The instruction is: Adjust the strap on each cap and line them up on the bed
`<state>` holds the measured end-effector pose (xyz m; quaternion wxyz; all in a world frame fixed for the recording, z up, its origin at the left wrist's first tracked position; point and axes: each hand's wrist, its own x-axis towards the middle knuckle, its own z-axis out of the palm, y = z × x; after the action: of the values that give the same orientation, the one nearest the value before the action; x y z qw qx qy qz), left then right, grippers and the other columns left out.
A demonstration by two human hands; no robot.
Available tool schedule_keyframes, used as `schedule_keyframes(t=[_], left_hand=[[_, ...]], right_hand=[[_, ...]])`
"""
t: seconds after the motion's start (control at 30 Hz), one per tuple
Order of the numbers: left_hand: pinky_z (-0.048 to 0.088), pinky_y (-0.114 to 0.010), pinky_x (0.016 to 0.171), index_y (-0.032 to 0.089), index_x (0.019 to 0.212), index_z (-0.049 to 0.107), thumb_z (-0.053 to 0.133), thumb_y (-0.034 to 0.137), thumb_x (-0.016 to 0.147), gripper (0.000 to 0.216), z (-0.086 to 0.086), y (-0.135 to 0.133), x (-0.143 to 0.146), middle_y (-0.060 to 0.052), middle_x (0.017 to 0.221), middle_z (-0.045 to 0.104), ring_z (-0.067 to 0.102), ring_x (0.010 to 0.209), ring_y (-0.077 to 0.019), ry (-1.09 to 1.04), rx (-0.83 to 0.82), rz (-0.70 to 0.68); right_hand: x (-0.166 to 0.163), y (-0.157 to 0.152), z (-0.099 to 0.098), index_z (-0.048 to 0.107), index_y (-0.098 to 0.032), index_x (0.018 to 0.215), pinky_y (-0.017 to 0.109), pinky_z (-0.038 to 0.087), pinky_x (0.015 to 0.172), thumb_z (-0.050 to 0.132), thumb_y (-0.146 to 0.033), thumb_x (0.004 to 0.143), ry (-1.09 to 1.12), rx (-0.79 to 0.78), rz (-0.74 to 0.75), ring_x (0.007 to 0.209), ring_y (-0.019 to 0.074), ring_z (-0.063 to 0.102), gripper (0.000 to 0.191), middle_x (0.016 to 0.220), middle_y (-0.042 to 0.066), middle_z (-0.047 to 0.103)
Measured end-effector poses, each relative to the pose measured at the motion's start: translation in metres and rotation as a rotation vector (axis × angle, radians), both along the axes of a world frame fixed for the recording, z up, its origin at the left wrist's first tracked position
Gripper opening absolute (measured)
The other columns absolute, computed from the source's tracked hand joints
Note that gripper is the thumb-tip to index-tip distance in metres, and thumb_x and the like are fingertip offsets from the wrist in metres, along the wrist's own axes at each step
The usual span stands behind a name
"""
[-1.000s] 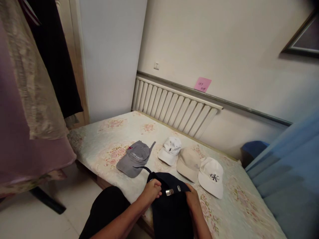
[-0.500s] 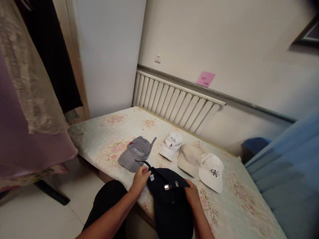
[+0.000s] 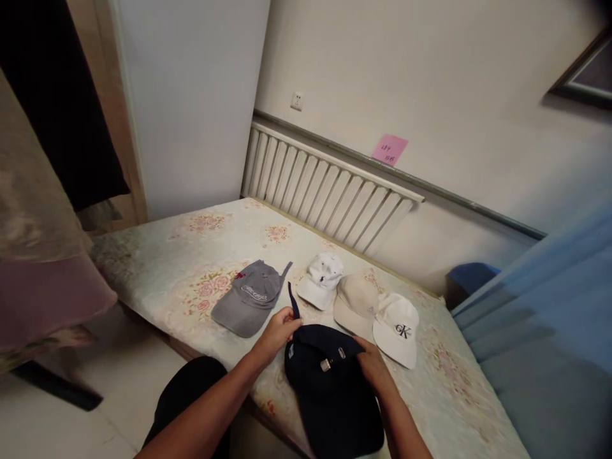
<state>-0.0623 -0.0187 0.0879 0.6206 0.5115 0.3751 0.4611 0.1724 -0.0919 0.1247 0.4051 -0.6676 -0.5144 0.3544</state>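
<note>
A black cap point(image 3: 329, 395) lies at the near edge of the floral bed point(image 3: 201, 255), its back facing away from me, with a metal buckle on its strap. My left hand point(image 3: 276, 330) pinches the loose end of the black strap, which sticks up. My right hand point(image 3: 375, 370) grips the cap's rim on the right side of the buckle. Beyond it lie a grey cap point(image 3: 248, 298), a small white cap point(image 3: 319, 280), a beige cap point(image 3: 354, 303) and a white cap with a black logo point(image 3: 396, 328).
A white slatted radiator cover point(image 3: 325, 185) runs along the wall behind the bed, with a pink sticky note point(image 3: 389, 149) above it. Hanging clothes point(image 3: 33, 210) fill the left side. A blue curtain point(image 3: 549, 331) stands on the right. My dark-clad knee point(image 3: 191, 395) is below.
My left hand has drawn the strap's loose end out and upward from the buckle. The view has shifted slightly right and the cap sits a little lower.
</note>
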Motion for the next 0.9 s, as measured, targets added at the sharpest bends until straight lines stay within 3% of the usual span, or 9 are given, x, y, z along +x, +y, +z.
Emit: schedule_keyframes(t=[0.17,0.33,0.47,0.63,0.77,0.9], left_hand=[[0.024,-0.020,0.042,0.016,0.086,0.051,0.051,0.025,0.074,0.015,0.005,0.011,0.008,0.001,0.071,0.062,0.036,0.042,-0.0044,0.008,0.015,-0.138],[0.021,-0.019,0.041,0.017,0.091,0.051,0.046,0.019,0.073,0.019,-0.002,0.029,0.016,0.005,0.058,0.056,0.035,0.041,-0.0051,-0.040,-0.006,-0.345],[0.034,-0.019,0.049,0.016,0.092,0.054,0.056,0.018,0.071,0.022,-0.019,0.045,0.014,0.003,0.068,0.059,0.047,0.047,-0.0051,-0.204,-0.016,-0.495],[0.046,-0.025,0.062,0.015,0.094,0.054,0.064,0.014,0.065,0.030,-0.034,0.057,0.006,-0.002,0.083,0.064,0.065,0.063,-0.0137,-0.338,-0.094,-0.772],[0.048,-0.025,0.060,0.014,0.089,0.054,0.061,0.019,0.073,0.018,-0.038,0.063,0.005,-0.002,0.078,0.064,0.065,0.059,-0.0133,-0.362,-0.134,-0.775],[0.047,-0.024,0.054,0.014,0.089,0.054,0.059,0.028,0.079,0.017,-0.042,0.067,0.007,-0.002,0.075,0.064,0.063,0.053,-0.0120,-0.342,-0.123,-0.770]], right_hand=[[0.008,0.021,0.010,0.074,-0.017,0.085,0.035,0.049,0.069,0.047,-0.021,0.058,-0.054,-0.059,0.067,0.071,0.0243,0.065,0.038,0.074,0.003,0.074],[0.010,0.039,0.004,0.072,-0.017,0.084,0.034,0.048,0.071,0.044,-0.019,0.055,-0.175,-0.087,0.026,0.070,0.0233,0.065,0.041,0.071,0.002,0.073],[0.012,0.048,-0.007,0.071,-0.019,0.080,0.033,0.047,0.073,0.040,-0.016,0.048,-0.247,-0.079,-0.029,0.075,0.0238,0.065,0.044,0.071,0.002,0.072],[0.014,0.052,-0.017,0.070,-0.021,0.082,0.033,0.046,0.079,0.039,-0.014,0.048,-0.344,-0.060,-0.077,0.084,0.0244,0.065,0.047,0.078,0.002,0.073],[0.009,0.048,-0.021,0.069,-0.021,0.090,0.033,0.047,0.082,0.037,-0.011,0.051,-0.498,-0.020,-0.089,0.087,0.0231,0.066,0.052,0.086,0.003,0.073],[0.001,0.036,-0.028,0.063,-0.014,0.113,0.037,0.046,0.091,0.040,-0.010,0.059,-0.623,0.057,-0.136,0.100,0.0249,0.063,0.059,0.108,0.010,0.070]])
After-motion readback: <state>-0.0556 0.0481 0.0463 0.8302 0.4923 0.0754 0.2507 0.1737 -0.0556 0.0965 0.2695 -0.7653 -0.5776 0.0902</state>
